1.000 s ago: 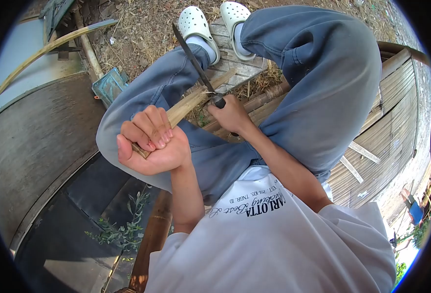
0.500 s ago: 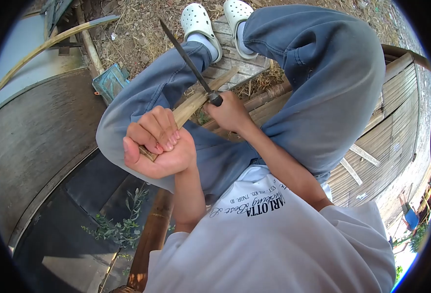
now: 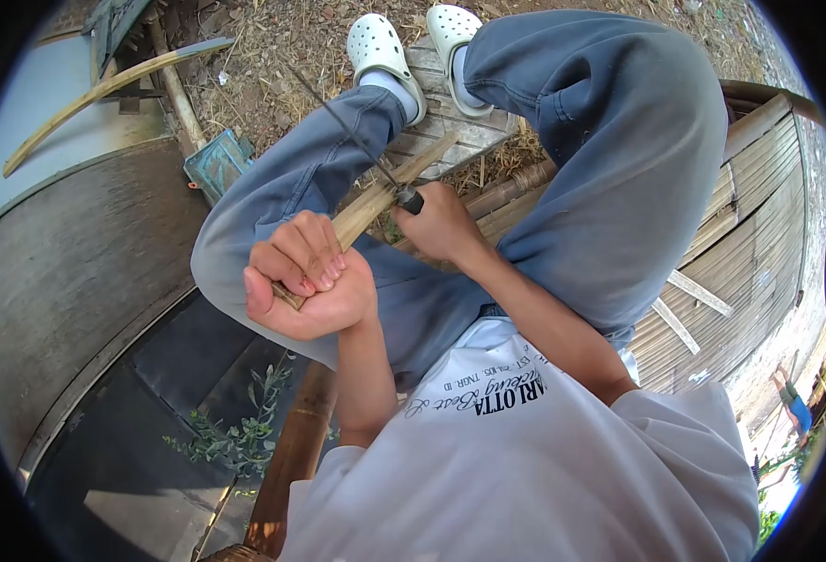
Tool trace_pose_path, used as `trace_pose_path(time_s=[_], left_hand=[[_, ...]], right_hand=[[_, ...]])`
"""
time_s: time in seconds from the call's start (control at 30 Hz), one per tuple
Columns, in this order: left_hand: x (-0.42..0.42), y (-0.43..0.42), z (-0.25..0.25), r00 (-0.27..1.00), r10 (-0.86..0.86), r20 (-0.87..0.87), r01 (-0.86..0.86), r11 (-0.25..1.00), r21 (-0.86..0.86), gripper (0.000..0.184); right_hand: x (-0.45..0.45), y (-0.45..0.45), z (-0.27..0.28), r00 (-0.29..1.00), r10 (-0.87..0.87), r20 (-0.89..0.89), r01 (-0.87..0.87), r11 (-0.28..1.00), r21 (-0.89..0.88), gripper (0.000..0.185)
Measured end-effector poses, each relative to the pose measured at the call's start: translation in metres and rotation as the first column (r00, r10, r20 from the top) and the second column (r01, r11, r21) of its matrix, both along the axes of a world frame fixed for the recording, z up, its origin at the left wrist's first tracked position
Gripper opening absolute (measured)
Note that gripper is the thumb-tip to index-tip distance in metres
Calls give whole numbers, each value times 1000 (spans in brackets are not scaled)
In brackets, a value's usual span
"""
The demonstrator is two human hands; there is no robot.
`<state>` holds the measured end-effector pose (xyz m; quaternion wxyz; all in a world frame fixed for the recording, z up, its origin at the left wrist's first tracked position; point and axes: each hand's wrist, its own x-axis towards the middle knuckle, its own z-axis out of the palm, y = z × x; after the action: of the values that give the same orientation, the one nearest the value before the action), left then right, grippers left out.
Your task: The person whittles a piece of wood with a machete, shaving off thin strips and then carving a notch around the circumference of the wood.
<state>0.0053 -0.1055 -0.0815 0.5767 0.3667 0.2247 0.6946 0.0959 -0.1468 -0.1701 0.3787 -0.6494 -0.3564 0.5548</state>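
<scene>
My left hand (image 3: 312, 279) is turned palm up, its fingers wrapped around the lower end of a pale split wooden stick (image 3: 368, 208). The stick slants up and away over my lap, and its tapered far end lies above the plank footrest. In my right hand (image 3: 439, 223) is the dark handle of a knife (image 3: 359, 139), gripped closed. The long thin blade crosses over the stick near the handle and points up to the left, seen almost edge-on. Whether the edge bites into the wood, I cannot tell.
White clogs (image 3: 380, 58) rest on a wooden plank footrest (image 3: 488, 131). A bamboo bench (image 3: 759, 197) holds two pale strips (image 3: 700, 292) at right. A curved wooden strip (image 3: 104, 89), a blue plastic object (image 3: 216, 167) and a leafy plant (image 3: 244, 436) are at left. A distant person (image 3: 795, 408) is at far right.
The knife blade has rolled from showing its flat side to nearly edge-on, and its tip has shifted left and down. Both hands keep their holds; the view has shifted slightly.
</scene>
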Motion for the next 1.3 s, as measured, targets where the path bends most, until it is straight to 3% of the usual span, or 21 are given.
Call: trace_pose_path(time_s=[0.03, 0.07, 0.17, 0.2, 0.27, 0.4, 0.47, 0.5, 0.57, 0.63, 0.7, 0.73, 0.83, 0.9, 0.97, 1.07, 1.17, 1.2, 1.3], left_hand=[[1, 2, 1, 1000, -9, 6, 9, 1000, 12, 44], [0, 1, 2, 1000, -15, 11, 14, 1000, 7, 44], [8, -4, 1, 999, -40, 0, 40, 999, 6, 45], [10, -7, 2, 998, -58, -19, 59, 998, 16, 45], [8, -6, 2, 999, -51, -16, 51, 999, 16, 44], [10, 5, 5, 997, -80, -15, 80, 997, 8, 44], [9, 4, 2, 998, -55, -24, 56, 998, 11, 43], [8, 5, 2, 998, -50, -33, 50, 998, 27, 42], [2, 10, 3, 999, -51, -5, 51, 999, 15, 43], [1, 10, 3, 999, -40, 26, 41, 999, -10, 45], [5, 7, 3, 997, -79, -10, 79, 997, 9, 44], [0, 1, 2, 997, -74, -17, 74, 997, -9, 44], [-3, 10, 1, 998, -59, 8, 59, 998, 20, 44], [-3, 10, 1, 997, -75, 11, 75, 997, 1, 44], [3, 9, 1, 999, -45, 7, 45, 999, -6, 44], [7, 4, 2, 999, -52, 11, 51, 999, 16, 44], [12, 8, 5, 999, -44, 21, 44, 999, 8, 43], [14, 8, 5, 1000, -11, 17, 11, 1000, -14, 43], [13, 12, 4, 999, 43, -11, -43, 999, -26, 43]], right_hand=[[2, 3, -6, 999, 18, 27, -16, 998, -61, 23], [-4, 0, -17, 991, -10, 130, 4, 999, 43, 23], [9, -7, 32, 995, 29, 95, -40, 993, 113, 23], [11, -11, 22, 995, 34, 92, -43, 994, 104, 23], [17, -12, -3, 977, 92, 192, -60, 984, -168, 24], [15, -19, 14, 985, 155, 76, -137, 969, -204, 24], [12, -30, 5, 981, 93, 168, -86, 995, -47, 25], [14, -30, 2, 982, 90, 164, -83, 995, -49, 25], [23, -19, -4, 969, 183, 163, -133, 951, -279, 23], [20, -19, 13, 971, 200, 131, -158, 947, -281, 23], [9, -27, 20, 989, 55, 136, -64, 996, 64, 26], [18, -22, 22, 973, 194, 127, -162, 961, -224, 26], [23, -8, 4, 972, 222, 83, -182, 924, -337, 25], [16, -12, 9, 970, 191, 147, -150, 956, -252, 26], [9, -16, 18, 989, 73, 125, -67, 996, -52, 26], [16, -16, -49, 964, 63, 258, -14, 982, -186, 25], [7, -13, -14, 988, -35, 153, 46, 997, -68, 25], [5, -12, 0, 996, 32, 88, -20, 989, -143, 26], [9, -13, -33, 992, -18, 125, 37, 988, -153, 28]])
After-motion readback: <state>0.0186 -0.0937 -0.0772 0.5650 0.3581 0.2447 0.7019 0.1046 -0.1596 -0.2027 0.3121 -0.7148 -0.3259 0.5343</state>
